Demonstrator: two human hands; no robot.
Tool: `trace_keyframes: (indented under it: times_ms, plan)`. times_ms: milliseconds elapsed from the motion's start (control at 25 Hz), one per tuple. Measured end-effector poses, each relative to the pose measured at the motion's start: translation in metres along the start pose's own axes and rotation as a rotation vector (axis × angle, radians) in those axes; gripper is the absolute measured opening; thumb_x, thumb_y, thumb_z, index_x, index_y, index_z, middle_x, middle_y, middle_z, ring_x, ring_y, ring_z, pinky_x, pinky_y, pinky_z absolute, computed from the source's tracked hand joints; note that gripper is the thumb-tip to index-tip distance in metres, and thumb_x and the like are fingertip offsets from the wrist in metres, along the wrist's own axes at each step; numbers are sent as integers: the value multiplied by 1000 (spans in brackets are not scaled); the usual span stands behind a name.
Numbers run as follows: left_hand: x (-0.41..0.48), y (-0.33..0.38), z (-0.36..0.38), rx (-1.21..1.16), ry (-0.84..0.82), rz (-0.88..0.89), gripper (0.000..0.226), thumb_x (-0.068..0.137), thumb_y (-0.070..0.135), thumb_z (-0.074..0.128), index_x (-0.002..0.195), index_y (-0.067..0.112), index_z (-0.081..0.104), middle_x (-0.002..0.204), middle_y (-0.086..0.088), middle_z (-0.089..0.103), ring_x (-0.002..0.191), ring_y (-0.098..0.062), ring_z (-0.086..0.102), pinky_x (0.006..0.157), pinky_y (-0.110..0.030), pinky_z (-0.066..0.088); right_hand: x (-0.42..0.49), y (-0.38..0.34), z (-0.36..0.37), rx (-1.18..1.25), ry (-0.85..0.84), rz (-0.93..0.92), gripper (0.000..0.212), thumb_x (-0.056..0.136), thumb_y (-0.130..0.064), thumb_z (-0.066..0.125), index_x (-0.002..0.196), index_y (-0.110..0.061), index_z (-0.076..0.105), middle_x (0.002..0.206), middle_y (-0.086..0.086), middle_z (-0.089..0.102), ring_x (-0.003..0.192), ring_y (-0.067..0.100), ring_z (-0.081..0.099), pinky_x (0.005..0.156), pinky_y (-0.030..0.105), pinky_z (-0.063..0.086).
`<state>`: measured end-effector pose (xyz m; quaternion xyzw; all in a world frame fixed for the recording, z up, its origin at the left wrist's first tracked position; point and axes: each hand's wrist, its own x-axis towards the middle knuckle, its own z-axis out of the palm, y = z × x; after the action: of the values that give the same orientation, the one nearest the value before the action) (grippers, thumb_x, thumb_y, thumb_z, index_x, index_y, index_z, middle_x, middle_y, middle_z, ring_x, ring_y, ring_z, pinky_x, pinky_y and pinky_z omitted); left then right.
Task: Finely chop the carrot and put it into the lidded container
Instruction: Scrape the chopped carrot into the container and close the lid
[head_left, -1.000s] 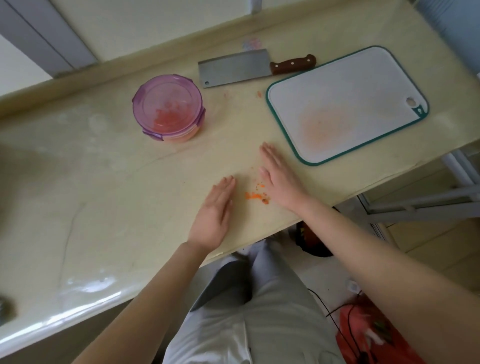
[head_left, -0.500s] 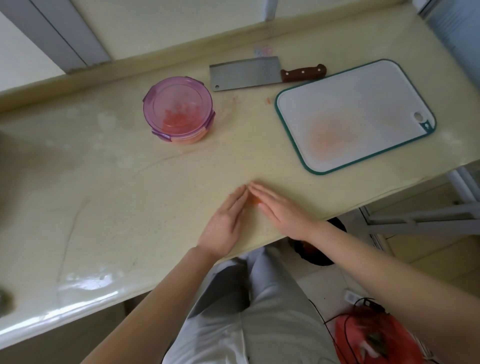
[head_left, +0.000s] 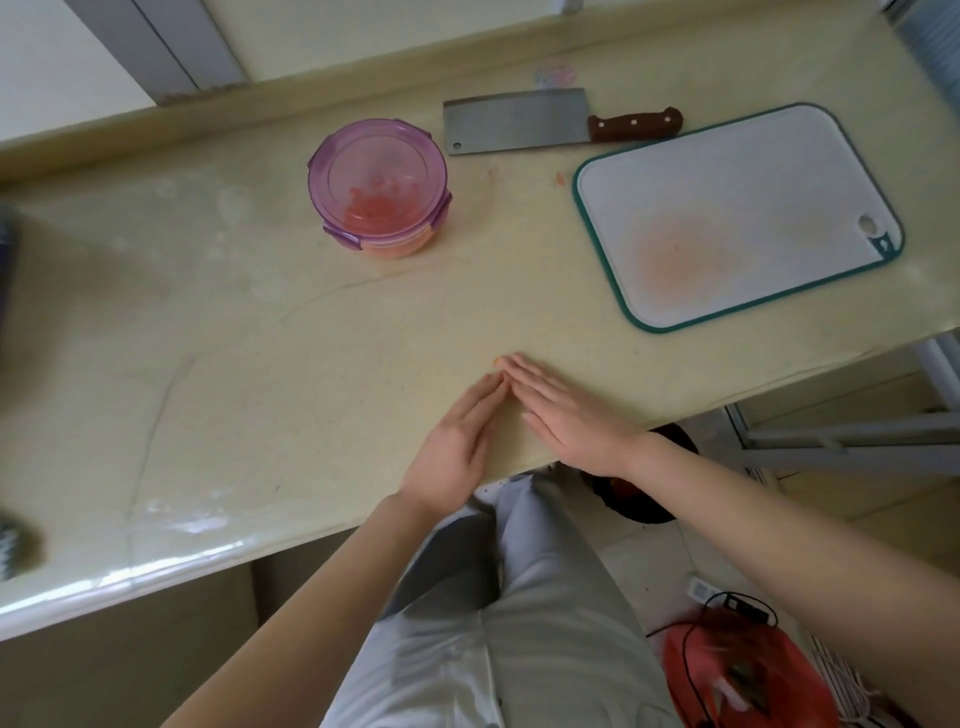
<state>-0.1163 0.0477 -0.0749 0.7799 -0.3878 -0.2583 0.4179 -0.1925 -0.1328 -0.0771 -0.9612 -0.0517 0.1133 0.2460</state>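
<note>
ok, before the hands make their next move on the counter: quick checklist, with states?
1. Hands together: left hand and right hand are on the counter, fingers straight, tips meeting: ok.
2. Scraps gathered: only one orange bit shows at the tips; anything under the hands is hidden: cannot tell.
3. Container open: the purple lid sits on the container: not ok.
4. Cleaver out of the way: lies flat near the back edge, apart from both hands: ok.
5. Cutting board emptied: only an orange stain: ok.
6. Counter clean: an orange speck lies just left of the board: not ok.
</note>
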Motion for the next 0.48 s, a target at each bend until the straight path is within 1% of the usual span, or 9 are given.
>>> trace_keyframes:
  times_ms: [40, 120, 160, 200, 240, 280, 360, 400, 480]
  plan:
    - [-4, 3, 1, -32, 29, 13, 43, 96, 16, 36, 138, 9, 43, 144, -5, 41, 135, -10, 35, 114, -25, 25, -4, 1, -3, 54, -6, 10, 53, 102, -29, 20, 148, -3, 22, 154, -4, 7, 144, 4, 1, 117, 18, -2]
    - [-8, 9, 0, -119, 188, -30, 37, 97, 17, 37, 129, 9, 52, 129, -4, 54, 122, -9, 48, 106, -28, 37, -1, 3, -14, 166, 36, 43, 48, 102, -21, 29, 147, -7, 26, 153, -6, 17, 143, 2, 9, 117, 17, 5]
    - [-9, 13, -1, -220, 282, -109, 33, 97, 15, 39, 125, 10, 55, 120, -4, 59, 113, -9, 54, 100, -27, 42, 8, 5, -21, 175, 67, 58, 47, 102, -19, 31, 147, -8, 27, 153, -5, 21, 142, 1, 11, 117, 16, 5]
    - [-9, 18, -2, -379, 343, -208, 30, 97, 11, 39, 121, 10, 57, 111, -6, 63, 104, -11, 57, 93, -26, 46, 18, 6, -26, 160, 80, 64, 46, 103, -18, 32, 148, -9, 28, 154, -3, 22, 142, 2, 11, 116, 15, 5]
    - [-7, 24, -2, -572, 352, -309, 28, 98, 7, 38, 117, 9, 59, 103, -9, 64, 96, -14, 60, 87, -25, 49, 30, 7, -29, 135, 70, 59, 46, 103, -18, 31, 148, -9, 27, 156, -1, 22, 143, 3, 10, 116, 16, 4]
    - [-7, 30, -1, -767, 313, -395, 29, 99, 6, 35, 114, 7, 61, 97, -12, 65, 90, -18, 61, 81, -25, 50, 40, 7, -29, 113, 36, 46, 45, 103, -18, 30, 148, -9, 27, 157, 0, 22, 144, 5, 10, 116, 17, 2]
    - [-14, 37, 7, -1094, 151, -566, 33, 99, 7, 30, 107, 0, 61, 87, -14, 66, 80, -20, 61, 74, -25, 52, 46, 6, -23, 82, -29, 2, 45, 103, -17, 30, 148, -8, 27, 157, 3, 20, 145, 8, 8, 115, 15, -3]
    - [-20, 38, 13, -1212, 45, -658, 34, 98, 8, 28, 105, -1, 60, 84, -13, 67, 76, -20, 63, 71, -24, 53, 42, 7, -18, 66, -35, -32, 45, 103, -16, 30, 147, -6, 28, 157, 4, 20, 145, 9, 8, 114, 13, -4]
    - [-31, 36, 26, -1329, -160, -814, 34, 96, 10, 29, 104, -2, 60, 84, -12, 70, 75, -18, 67, 72, -23, 54, 22, 11, -11, 25, -6, -120, 44, 102, -15, 31, 145, -3, 31, 155, 8, 24, 145, 14, 14, 117, 16, -3]
